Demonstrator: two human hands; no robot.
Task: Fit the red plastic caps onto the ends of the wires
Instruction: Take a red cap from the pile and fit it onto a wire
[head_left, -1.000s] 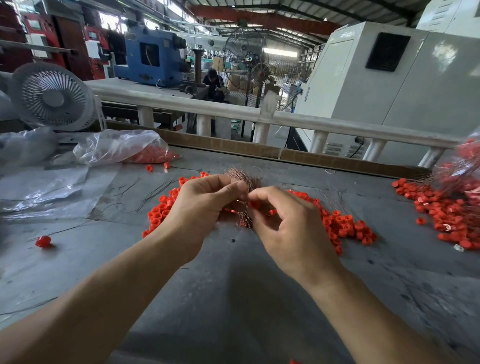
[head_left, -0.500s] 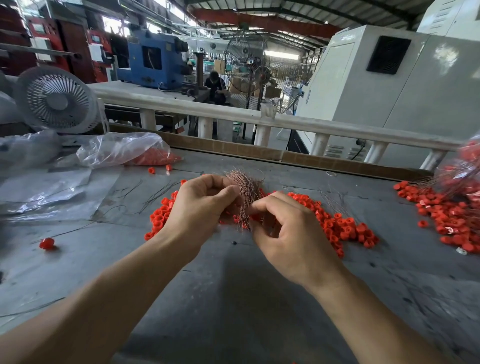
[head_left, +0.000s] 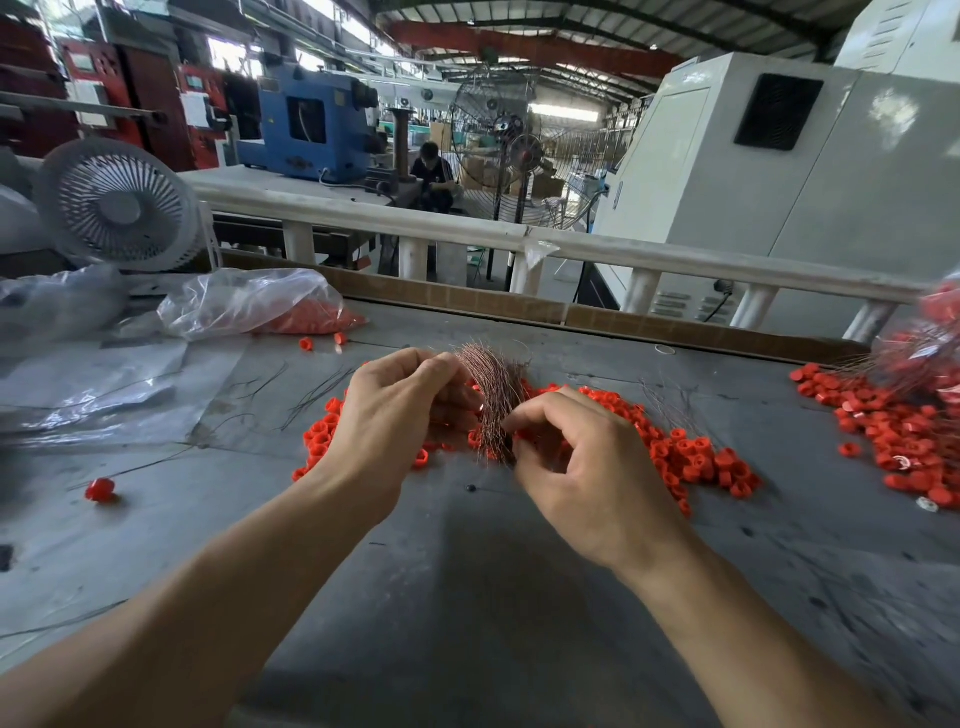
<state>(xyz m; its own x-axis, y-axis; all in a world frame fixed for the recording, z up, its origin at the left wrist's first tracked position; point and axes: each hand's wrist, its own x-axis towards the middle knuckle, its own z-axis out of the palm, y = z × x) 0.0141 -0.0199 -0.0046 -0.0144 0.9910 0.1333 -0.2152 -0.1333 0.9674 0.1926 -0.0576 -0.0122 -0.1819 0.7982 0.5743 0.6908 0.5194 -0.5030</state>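
A bundle of thin copper-coloured wires (head_left: 493, 395) stands fanned out above the grey table (head_left: 467, 597). My left hand (head_left: 395, 421) grips the bundle from the left, fingers curled round it. My right hand (head_left: 576, 467) is just right of the bundle's lower end, with thumb and forefinger pinching at the wires there; whether a cap sits between them is hidden. A band of loose red plastic caps (head_left: 696, 457) lies on the table behind and beside both hands.
A second heap of red caps with wires (head_left: 904, 431) lies at the right edge. A clear plastic bag of caps (head_left: 260, 306) and plastic sheets lie at the back left, a white fan (head_left: 114, 202) behind them. One red cap (head_left: 100, 489) sits alone at left.
The wire bundle now shows taller and more fanned between my hands. My right hand's fingers have shifted down to the bundle's lower end.
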